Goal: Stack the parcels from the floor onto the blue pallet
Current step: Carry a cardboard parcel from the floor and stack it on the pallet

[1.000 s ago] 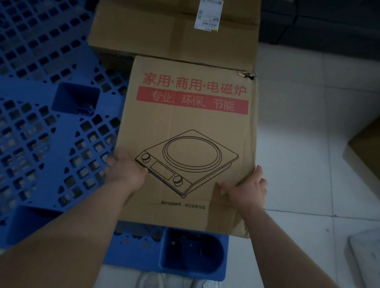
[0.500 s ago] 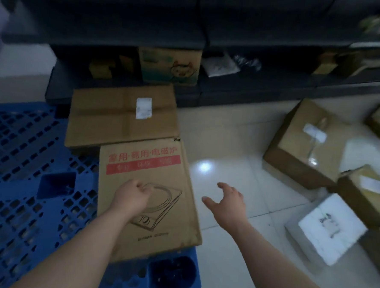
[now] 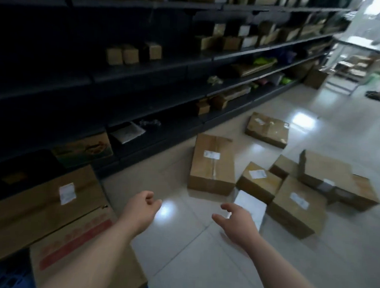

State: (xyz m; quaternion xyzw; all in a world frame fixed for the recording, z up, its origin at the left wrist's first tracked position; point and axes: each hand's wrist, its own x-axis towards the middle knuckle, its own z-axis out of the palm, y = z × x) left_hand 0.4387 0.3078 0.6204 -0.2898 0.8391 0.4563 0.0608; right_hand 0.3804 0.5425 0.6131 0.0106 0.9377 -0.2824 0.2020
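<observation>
The parcels I have left to move lie scattered on the tiled floor ahead to the right. The nearest are a long taped carton [image 3: 213, 165], a smaller labelled carton [image 3: 259, 181] and a flat white parcel [image 3: 251, 205]. Two are already on the blue pallet [image 3: 0, 276] at lower left: the red-banded cooker box [image 3: 71, 248], butted against a plain labelled carton [image 3: 40, 203], I judge to keep the layer tight. My left hand [image 3: 141, 210] is empty with fingers loosely curled. My right hand [image 3: 238, 224] is empty with fingers spread, reaching over the white parcel. Dark shelving [image 3: 100, 71] runs behind. A second ago both hands gripped the cooker box, and half a second ago the left hand was on it. Now both hands are off it and my view has swung towards the floor pile.
</observation>
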